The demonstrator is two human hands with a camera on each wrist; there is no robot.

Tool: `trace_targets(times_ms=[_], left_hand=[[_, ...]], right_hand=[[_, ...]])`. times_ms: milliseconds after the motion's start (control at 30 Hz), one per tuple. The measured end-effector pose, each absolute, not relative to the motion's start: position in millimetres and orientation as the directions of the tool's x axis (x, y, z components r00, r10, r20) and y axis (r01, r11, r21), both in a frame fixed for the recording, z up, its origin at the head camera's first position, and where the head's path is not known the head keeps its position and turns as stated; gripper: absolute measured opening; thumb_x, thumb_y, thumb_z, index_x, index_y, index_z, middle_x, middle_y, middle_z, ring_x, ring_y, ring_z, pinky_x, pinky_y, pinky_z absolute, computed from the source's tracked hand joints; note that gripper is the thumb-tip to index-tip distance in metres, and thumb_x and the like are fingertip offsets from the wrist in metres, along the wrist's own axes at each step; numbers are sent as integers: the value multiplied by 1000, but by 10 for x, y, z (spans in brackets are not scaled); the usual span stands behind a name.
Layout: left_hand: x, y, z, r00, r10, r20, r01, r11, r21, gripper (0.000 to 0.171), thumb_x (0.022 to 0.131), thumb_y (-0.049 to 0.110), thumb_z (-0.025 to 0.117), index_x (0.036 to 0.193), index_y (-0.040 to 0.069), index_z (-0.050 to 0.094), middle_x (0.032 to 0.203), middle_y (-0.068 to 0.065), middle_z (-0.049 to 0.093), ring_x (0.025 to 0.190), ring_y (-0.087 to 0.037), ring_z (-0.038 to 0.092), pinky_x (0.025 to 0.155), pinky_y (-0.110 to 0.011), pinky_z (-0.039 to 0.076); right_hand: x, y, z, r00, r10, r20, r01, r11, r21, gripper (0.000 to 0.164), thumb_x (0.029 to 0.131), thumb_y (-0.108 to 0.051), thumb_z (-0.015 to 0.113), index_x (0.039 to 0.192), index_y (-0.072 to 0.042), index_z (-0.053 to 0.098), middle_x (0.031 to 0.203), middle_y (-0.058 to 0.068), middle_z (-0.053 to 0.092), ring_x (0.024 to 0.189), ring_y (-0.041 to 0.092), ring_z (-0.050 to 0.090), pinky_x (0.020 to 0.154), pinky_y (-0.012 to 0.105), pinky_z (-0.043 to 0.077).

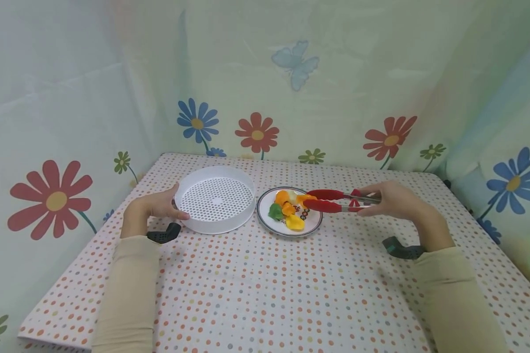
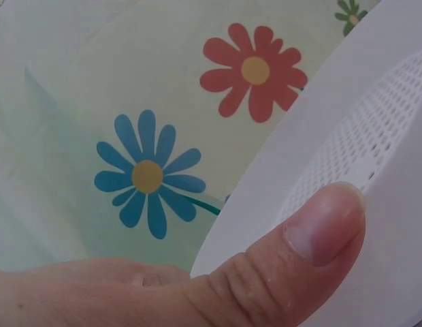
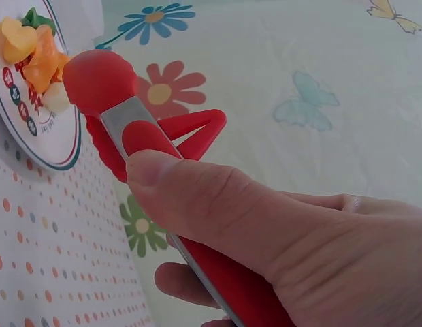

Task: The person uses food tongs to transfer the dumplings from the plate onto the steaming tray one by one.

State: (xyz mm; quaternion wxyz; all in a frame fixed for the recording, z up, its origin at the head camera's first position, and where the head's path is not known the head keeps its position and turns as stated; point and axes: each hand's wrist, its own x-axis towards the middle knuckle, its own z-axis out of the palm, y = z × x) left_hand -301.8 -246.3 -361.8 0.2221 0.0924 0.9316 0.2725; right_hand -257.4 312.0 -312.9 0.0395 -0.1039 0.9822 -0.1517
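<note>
My left hand (image 1: 159,203) grips the left side of a round white sieve (image 1: 216,228) with a perforated bottom. The thumb lies over the sieve's wall in the left wrist view. Red-tipped metal tongs (image 1: 324,206) are held in my right hand (image 1: 397,198), the thumb pressing on the upper arm. Their tips reach over the right side of a white plate (image 1: 311,225) at an orange piece (image 1: 306,198); whether they pinch it I cannot tell. Other orange pieces (image 1: 282,197), a green piece (image 1: 276,212) and a yellow piece (image 1: 295,222) lie on the plate.
A table with a dotted cloth (image 1: 247,294) spreads under everything. Behind it and along both sides hangs a flower-patterned curtain (image 1: 335,98). The sieve stands just left of the plate. Dark wrist devices (image 1: 404,249) sit below my hands.
</note>
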Motion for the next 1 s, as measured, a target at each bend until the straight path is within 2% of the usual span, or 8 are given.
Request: trace_targets(times_ms=[233,433,667,833,1000], left_hand=[[-3001,-2456,-3565,-883,318,-346,70,817,572,130,73,49,77,148,1,-18,157,-26,-10,144,-47,-3,112,-66,8],[-2995,-2470,-3556,-881,302,-365,59,834,548,128,76,49,75,147,0,-20,156,-27,-13,143,-48,-5,112,-66,7],[-3012,-2439,-3600,-875,310,-373,59,831,553,131,73,52,76,148,0,-17,157,-26,-10,144,-47,-3,113,-65,7],[-3041,-2426,-3599,-877,298,-377,53,840,539,131,73,54,75,148,0,-17,157,-26,-8,144,-47,-2,113,-65,7],[-3038,-2428,-3592,-879,273,-392,19,840,542,133,70,55,77,149,2,-17,157,-25,-7,144,-47,-3,112,-67,6]], right_hand=[[-2587,2959,-3049,-971,-240,-1,-229,928,-294,79,68,-44,83,131,-5,57,114,22,65,88,27,58,65,32,53],[-2710,2632,-3014,-960,-274,55,-280,931,-234,75,71,-47,80,132,-9,57,122,20,63,97,29,57,75,41,55],[-2884,2100,-3020,-942,-333,35,-334,927,-171,71,75,-49,76,133,-14,56,130,15,60,110,32,57,89,48,52],[-2962,1652,-3044,-929,-368,25,-367,915,-165,68,75,-48,76,134,-20,57,132,9,60,113,29,56,85,40,53],[-3040,1219,-3111,-910,-414,5,-405,887,-222,64,74,-46,78,131,-21,60,124,4,65,101,23,57,75,31,50]])
